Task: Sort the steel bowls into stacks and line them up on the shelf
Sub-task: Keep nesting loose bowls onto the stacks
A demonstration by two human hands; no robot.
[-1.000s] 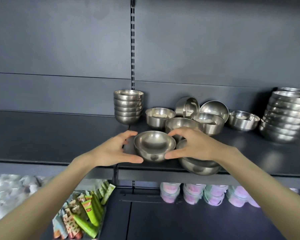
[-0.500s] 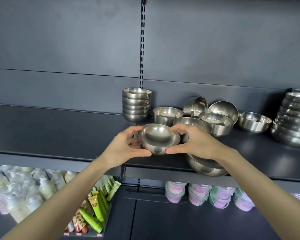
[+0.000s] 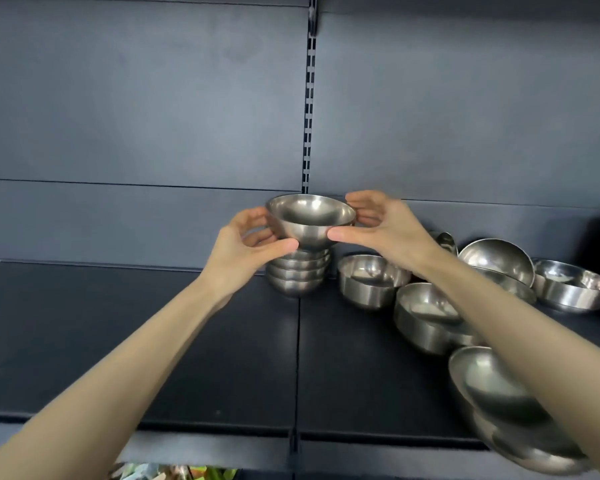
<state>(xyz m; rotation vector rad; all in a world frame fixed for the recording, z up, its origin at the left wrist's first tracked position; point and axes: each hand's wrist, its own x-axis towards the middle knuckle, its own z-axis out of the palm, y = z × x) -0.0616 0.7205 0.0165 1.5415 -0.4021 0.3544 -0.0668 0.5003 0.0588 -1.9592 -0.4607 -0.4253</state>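
Dark grey back panels (image 3: 146,98), slotted upright (image 3: 310,98)

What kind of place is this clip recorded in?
Likely a shop: dark shelf on a slotted upright, a stack of steel bowls beside many loose bowls, coloured packets just showing below.

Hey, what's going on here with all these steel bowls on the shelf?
A person is sorting bowls. The left hand and the right hand grip one small steel bowl by its sides, holding it upright right over a stack of matching bowls at the back of the dark shelf. Whether it already rests on the stack is hard to tell. Several loose bowls sit unsorted to the right, with larger bowls near the front edge.
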